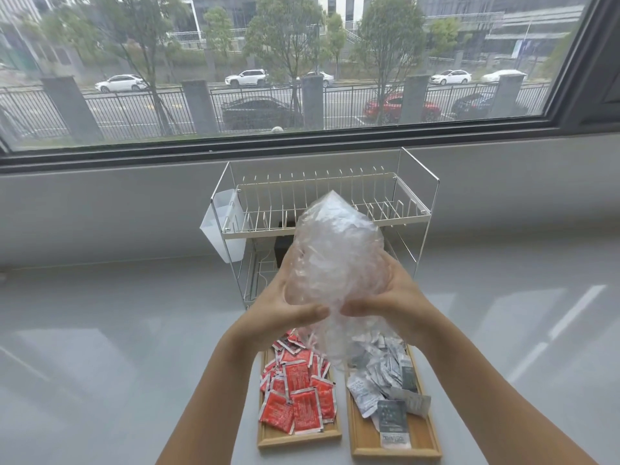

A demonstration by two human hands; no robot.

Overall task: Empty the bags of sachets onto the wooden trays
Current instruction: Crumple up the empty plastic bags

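Note:
A crumpled clear plastic bag is held up above the two wooden trays. My left hand grips its left side and my right hand grips its right side, thumbs nearly meeting at the front. No sachets show inside the bag. Below, the left wooden tray holds a heap of red sachets. The right wooden tray holds a heap of grey and silver sachets. The bag's lower end hangs over the gap between the trays.
A white wire dish rack with a white plastic cup holder stands behind the trays on the pale countertop. A dark box sits under the rack. A wide window runs along the back wall.

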